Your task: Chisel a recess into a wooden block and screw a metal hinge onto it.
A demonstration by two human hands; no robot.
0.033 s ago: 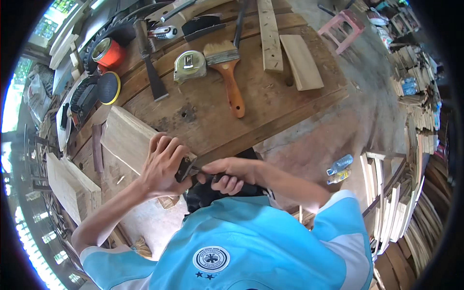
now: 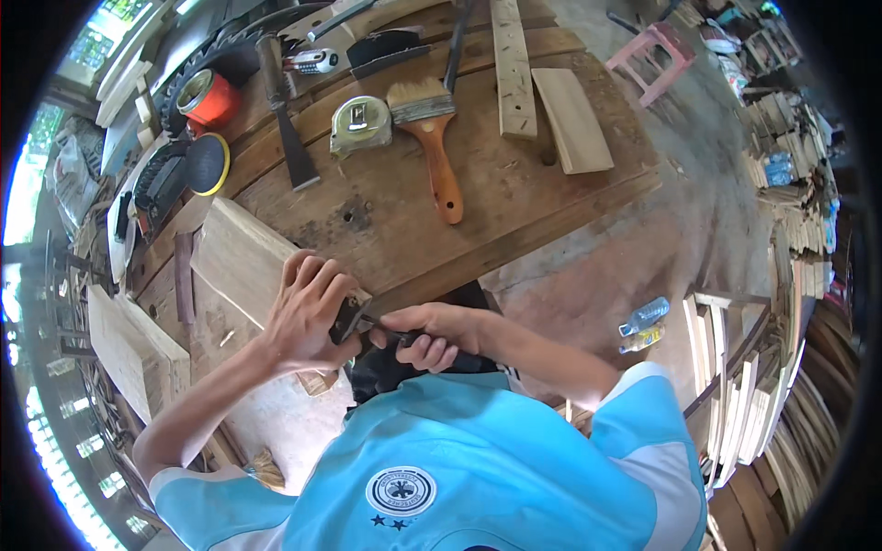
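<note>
My left hand (image 2: pixel 308 312) is wrapped around a small block (image 2: pixel 350 310) with a dark face, held just off the near edge of the wooden workbench (image 2: pixel 514 202). My right hand (image 2: pixel 427 335) is closed around the dark handle of a slim tool (image 2: pixel 378 322), and the tool's tip meets the block. Both hands are close together in front of my blue shirt. What kind of tool it is I cannot make out, because my fingers cover most of it.
On the bench lie a paintbrush (image 2: pixel 432 138), a tape measure (image 2: pixel 360 124), a hammer (image 2: pixel 280 101), a red can (image 2: pixel 207 96), a sander with a yellow disc (image 2: pixel 207 163), two planks (image 2: pixel 571 119) and a pale board (image 2: pixel 243 257). Bottles (image 2: pixel 643 317) and a pink stool (image 2: pixel 657 50) stand on the floor.
</note>
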